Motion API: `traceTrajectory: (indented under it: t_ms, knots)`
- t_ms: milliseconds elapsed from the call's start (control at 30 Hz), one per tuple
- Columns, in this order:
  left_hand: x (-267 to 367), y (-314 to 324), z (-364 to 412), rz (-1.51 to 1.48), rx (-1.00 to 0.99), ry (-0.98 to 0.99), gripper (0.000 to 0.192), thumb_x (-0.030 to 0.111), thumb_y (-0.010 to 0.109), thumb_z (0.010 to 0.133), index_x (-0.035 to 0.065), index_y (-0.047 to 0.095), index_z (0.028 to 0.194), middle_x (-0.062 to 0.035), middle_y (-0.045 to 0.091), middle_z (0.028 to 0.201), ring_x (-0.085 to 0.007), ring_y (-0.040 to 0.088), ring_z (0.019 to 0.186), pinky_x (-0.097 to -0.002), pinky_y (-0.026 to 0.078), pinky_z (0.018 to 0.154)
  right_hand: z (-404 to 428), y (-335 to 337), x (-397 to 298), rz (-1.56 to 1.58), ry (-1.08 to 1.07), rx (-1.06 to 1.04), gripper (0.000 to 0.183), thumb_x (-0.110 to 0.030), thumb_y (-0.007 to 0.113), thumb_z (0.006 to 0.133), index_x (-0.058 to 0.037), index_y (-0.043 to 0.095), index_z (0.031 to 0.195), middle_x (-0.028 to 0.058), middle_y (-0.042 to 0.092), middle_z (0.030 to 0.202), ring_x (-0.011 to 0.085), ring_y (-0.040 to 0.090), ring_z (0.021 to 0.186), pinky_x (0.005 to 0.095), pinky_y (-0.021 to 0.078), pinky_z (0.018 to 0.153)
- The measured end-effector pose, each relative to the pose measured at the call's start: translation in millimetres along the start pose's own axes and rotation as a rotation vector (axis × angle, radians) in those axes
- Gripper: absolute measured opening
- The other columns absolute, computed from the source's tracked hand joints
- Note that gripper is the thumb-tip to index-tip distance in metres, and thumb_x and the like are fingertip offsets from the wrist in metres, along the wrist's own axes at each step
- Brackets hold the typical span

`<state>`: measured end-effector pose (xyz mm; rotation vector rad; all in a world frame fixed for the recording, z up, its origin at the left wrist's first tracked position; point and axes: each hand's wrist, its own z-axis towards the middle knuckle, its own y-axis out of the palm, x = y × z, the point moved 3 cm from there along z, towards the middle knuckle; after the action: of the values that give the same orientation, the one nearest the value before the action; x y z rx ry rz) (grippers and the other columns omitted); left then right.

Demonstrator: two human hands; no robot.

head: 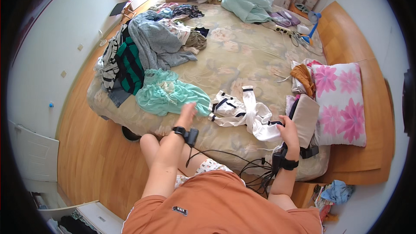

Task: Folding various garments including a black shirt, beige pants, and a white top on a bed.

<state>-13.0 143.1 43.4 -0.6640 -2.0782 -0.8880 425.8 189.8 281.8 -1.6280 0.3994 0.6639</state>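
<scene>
A white garment with navy trim [252, 113] lies crumpled on the bed in front of me. My right hand [289, 131] is at its right end, with thumb and fingers closed around a navy-edged part. Motion blurs my left hand [188, 114], which is over the right part of a mint-green ruffled garment [169, 94]. Whether its fingers hold any cloth cannot be made out. Both wrists wear black straps with small devices, and black cables [234, 155] run between them across my lap.
Piled clothes, including a grey-blue fleece [156, 42] and a green-black striped garment [130, 65], cover the bed's left side. Folded clothes [304, 79] and a beige folded item [305, 120] lie beside a floral pillow [339, 104]. Farther back are a mint quilt [248, 3], power strip [282, 30] and blue lamp [313, 26].
</scene>
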Motion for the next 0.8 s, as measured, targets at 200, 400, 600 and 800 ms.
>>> traceTrajectory:
  t_ms: [200, 400, 600, 800]
  knots:
    - [209, 49, -56, -0.095, 0.269, 1.013, 0.054, 0.004, 0.05, 0.088, 0.0031, 0.034, 0.139, -0.0106, 0.052, 0.128, -0.0162, 0.05, 0.114, -0.0306, 0.035, 0.101, 15, -14, -22, 0.151, -0.124, 0.19, 0.028, 0.001, 0.056, 0.082, -0.0001, 0.059, 0.11, 0.019, 0.066, 0.096, 0.0284, 0.064, 0.089, 0.0332, 0.0487, 0.078]
    - [168, 148, -129, 0.399, -0.688, 0.496, 0.057, 0.006, 0.054, 0.091, 0.0033, 0.029, 0.142, -0.0111, 0.038, 0.143, -0.0184, 0.038, 0.128, -0.032, 0.032, 0.104, 22, 20, -97, 0.318, -0.408, -0.13, 0.026, 0.002, 0.056, 0.084, -0.0017, 0.06, 0.109, 0.0164, 0.066, 0.093, 0.0227, 0.065, 0.086, 0.0298, 0.0482, 0.075]
    - [102, 172, -160, 0.517, -0.933, 0.3, 0.034, 0.014, 0.06, 0.091, 0.0037, 0.052, 0.122, 0.0009, 0.056, 0.105, -0.007, 0.05, 0.096, -0.0229, 0.04, 0.086, 18, 17, -149, 0.382, -0.514, -0.389, 0.026, 0.003, 0.057, 0.08, -0.001, 0.06, 0.105, 0.0143, 0.063, 0.091, 0.0234, 0.061, 0.082, 0.0314, 0.0473, 0.073]
    - [190, 172, -192, 0.436, -0.765, 0.489, 0.011, 0.014, 0.06, 0.091, 0.0045, 0.057, 0.087, 0.0064, 0.049, 0.08, -0.0028, 0.04, 0.073, -0.0186, 0.032, 0.064, 29, 15, -99, 0.212, -0.422, -0.274, 0.019, 0.004, 0.054, 0.073, 0.0014, 0.059, 0.092, 0.0139, 0.06, 0.084, 0.0245, 0.058, 0.079, 0.0316, 0.046, 0.071]
